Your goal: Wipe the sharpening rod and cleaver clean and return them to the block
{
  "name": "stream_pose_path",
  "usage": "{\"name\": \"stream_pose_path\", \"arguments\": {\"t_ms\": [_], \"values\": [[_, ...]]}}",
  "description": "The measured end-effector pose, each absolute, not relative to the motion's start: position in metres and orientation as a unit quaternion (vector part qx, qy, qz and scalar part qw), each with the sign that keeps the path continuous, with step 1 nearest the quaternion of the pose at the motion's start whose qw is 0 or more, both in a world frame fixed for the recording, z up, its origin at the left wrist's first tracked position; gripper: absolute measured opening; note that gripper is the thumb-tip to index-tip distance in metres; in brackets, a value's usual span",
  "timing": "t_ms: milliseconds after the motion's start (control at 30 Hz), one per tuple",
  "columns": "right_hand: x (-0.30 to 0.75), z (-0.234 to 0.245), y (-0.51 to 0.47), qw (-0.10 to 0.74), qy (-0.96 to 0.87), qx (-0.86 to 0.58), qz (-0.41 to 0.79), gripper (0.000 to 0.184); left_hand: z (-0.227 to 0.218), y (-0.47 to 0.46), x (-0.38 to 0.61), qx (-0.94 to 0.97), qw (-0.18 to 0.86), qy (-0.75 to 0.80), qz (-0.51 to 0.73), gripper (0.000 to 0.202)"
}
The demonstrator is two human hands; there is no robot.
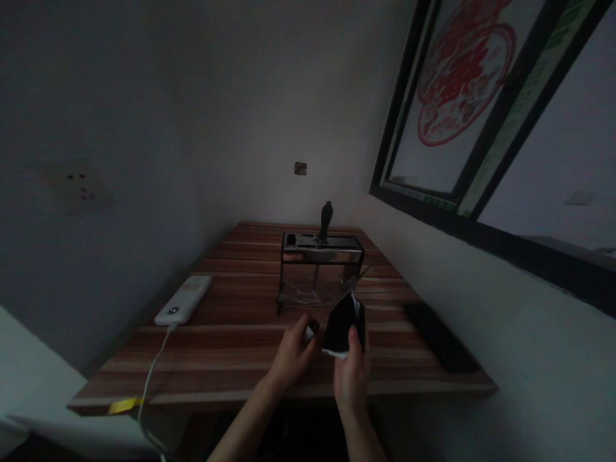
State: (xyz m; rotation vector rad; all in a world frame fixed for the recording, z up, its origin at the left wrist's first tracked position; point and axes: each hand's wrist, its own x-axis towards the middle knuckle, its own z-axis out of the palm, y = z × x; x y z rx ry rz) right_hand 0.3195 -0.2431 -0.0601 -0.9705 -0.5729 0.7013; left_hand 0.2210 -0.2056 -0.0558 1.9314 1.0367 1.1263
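My right hand (351,378) is closed on a black, flat, folded piece (342,324) with white edges, its thumb pressed on the front. I cannot make out what kind of thing it is. My left hand (294,346), just to the left, is closed around a small black-and-white object (312,330); only its end shows. Beyond both hands stands a rack (322,255) with a shiny metal top, slots and a dark frame. One black handle (326,218) sticks up from its top. Clear plastic (308,295) shows around the rack's lower part.
On the left of the wood-grain table (231,346) lies a white power strip or box (183,300) with a white cable (153,372) running over the front edge. A dark phone-like slab (440,337) lies at the right. Walls and a window (462,83) border the table.
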Motion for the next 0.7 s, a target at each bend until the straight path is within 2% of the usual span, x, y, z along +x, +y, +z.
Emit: {"name": "stream_pose_path", "arguments": {"t_ms": [167,300,467,700], "values": [[0.315,-0.059,-0.242,0.789,-0.262,-0.431,0.352,0.059,-0.06,-0.205,0.222,0.775,0.316,0.356,0.417,0.029],[0.313,-0.057,-0.241,0.783,-0.292,-0.445,0.322,0.067,-0.064,-0.202,0.221,0.783,0.315,0.338,0.417,0.035],[0.315,-0.049,-0.242,0.764,-0.317,-0.492,0.272,0.056,-0.066,-0.2,0.223,0.778,0.338,0.343,0.403,0.035],[0.317,-0.044,-0.241,0.754,-0.332,-0.52,0.227,0.053,-0.065,-0.201,0.223,0.78,0.332,0.346,0.401,0.031]]}}
